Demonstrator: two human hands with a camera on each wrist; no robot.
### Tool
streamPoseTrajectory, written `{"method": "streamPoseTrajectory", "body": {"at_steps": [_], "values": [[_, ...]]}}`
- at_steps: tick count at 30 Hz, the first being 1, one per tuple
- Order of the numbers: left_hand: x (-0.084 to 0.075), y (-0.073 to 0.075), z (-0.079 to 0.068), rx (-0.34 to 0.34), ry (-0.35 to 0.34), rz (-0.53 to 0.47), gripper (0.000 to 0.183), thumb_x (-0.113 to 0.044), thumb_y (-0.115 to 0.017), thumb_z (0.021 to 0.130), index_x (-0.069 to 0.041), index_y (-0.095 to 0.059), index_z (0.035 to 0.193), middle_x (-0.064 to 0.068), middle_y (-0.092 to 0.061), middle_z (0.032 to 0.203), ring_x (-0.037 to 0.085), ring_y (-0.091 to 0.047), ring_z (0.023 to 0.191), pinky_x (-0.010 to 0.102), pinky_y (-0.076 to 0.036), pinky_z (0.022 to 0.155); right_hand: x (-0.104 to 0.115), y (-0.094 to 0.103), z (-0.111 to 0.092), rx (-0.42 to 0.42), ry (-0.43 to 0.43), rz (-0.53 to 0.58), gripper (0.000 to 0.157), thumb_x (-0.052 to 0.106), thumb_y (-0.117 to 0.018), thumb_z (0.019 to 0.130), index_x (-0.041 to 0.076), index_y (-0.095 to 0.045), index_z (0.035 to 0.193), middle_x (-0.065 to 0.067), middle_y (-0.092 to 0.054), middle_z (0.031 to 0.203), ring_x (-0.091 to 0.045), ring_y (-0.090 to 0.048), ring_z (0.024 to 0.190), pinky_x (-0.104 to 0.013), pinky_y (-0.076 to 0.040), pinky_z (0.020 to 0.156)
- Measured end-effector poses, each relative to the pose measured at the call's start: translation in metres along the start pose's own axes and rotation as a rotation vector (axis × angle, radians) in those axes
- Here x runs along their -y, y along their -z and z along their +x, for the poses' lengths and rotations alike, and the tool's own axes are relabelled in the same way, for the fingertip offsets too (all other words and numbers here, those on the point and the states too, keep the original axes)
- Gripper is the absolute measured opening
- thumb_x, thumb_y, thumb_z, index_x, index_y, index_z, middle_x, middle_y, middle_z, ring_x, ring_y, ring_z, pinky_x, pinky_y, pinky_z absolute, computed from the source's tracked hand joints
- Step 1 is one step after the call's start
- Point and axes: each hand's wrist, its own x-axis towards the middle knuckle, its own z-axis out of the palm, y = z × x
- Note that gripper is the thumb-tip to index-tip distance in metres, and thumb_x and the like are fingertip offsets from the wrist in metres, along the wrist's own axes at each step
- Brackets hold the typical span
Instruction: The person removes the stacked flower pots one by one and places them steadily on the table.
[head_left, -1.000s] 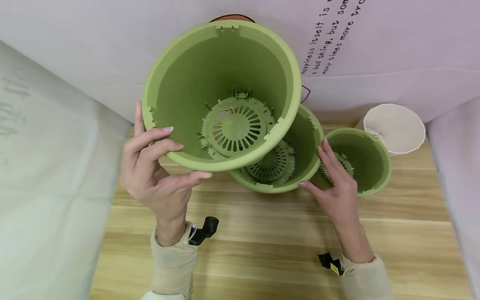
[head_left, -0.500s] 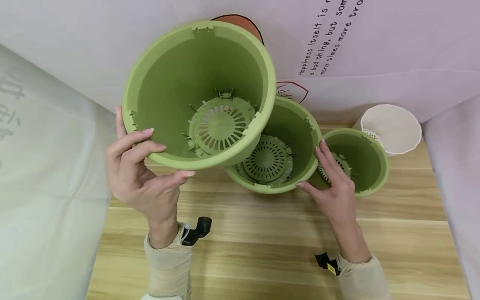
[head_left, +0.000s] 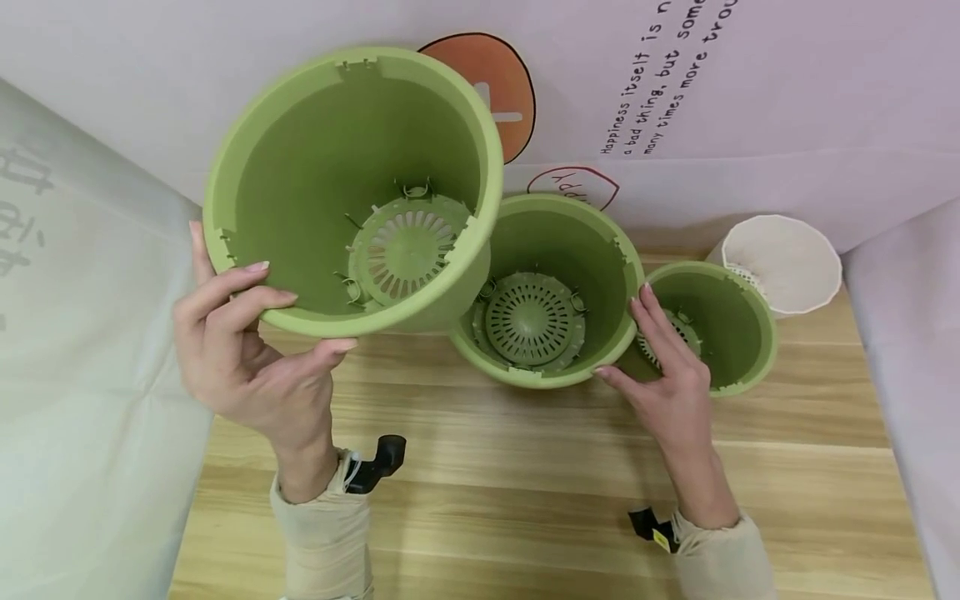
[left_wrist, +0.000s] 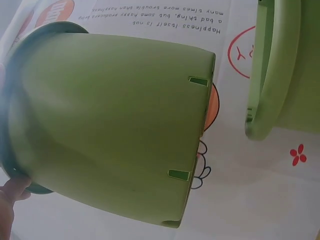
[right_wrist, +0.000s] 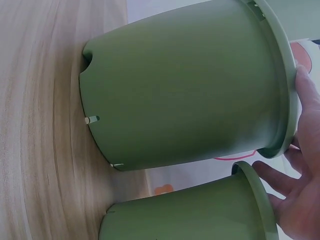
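Note:
My left hand [head_left: 247,358] holds the largest green plastic plant pot [head_left: 300,183] by its near-left rim, fingertips inside and thumb below. That pot is raised and tilted, showing a slotted round base insert; its outer wall and side slots fill the left wrist view. A middle-sized green plant pot [head_left: 558,229] stands upright on the table, right of the raised one and partly covered by it. My right hand [head_left: 675,375] rests against this pot's right rim, thumb and fingers extended along the outside. In the right wrist view some fingers lie between the middle pot [right_wrist: 190,90] and a smaller one.
The smaller green pot [head_left: 738,325] stands right of my right hand. A white pot [head_left: 787,258] is at the far right by the printed back cloth [head_left: 577,83]. Pale cloth [head_left: 97,375] bounds the wooden table [head_left: 510,492] on the left.
My left hand has moved left with the large pot, uncovering more of the middle pot and the wall print. My right hand and the standing pots have barely shifted.

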Motion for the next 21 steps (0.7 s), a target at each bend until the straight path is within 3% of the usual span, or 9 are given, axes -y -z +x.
{"method": "streamPoseTrajectory", "body": {"at_steps": [4,12,21], "values": [[0.001,0.002,0.001,-0.025,-0.002,0.045,0.077,-0.060,-0.087,0.057,0.010,-0.055,0.065,0.015,-0.054,0.082,0.019,-0.058,0.084,0.058,-0.031,0.115,-0.001,0.000,0.000,0.001,-0.003,0.005,0.085,0.044,-0.084,0.068,0.008,-0.056,0.140,-0.006,-0.046,0.151,-0.029,-0.047,0.136,-0.030,-0.038,0.112],[0.008,0.007,0.000,-0.062,-0.018,0.129,0.081,-0.064,-0.085,0.058,0.010,-0.052,0.063,0.014,-0.054,0.080,0.019,-0.058,0.080,0.056,-0.032,0.114,-0.001,0.000,0.001,-0.001,-0.011,-0.002,0.086,0.057,-0.075,0.072,0.008,-0.056,0.140,-0.004,-0.046,0.151,-0.028,-0.047,0.136,-0.030,-0.038,0.112],[0.015,0.013,-0.002,-0.086,-0.023,0.195,0.082,-0.067,-0.083,0.058,0.010,-0.053,0.064,0.013,-0.054,0.080,0.015,-0.053,0.069,0.054,-0.032,0.115,-0.002,0.001,0.000,-0.004,-0.005,0.001,0.085,0.053,-0.078,0.070,0.008,-0.057,0.139,-0.005,-0.047,0.150,-0.028,-0.048,0.135,-0.031,-0.038,0.112]]}}
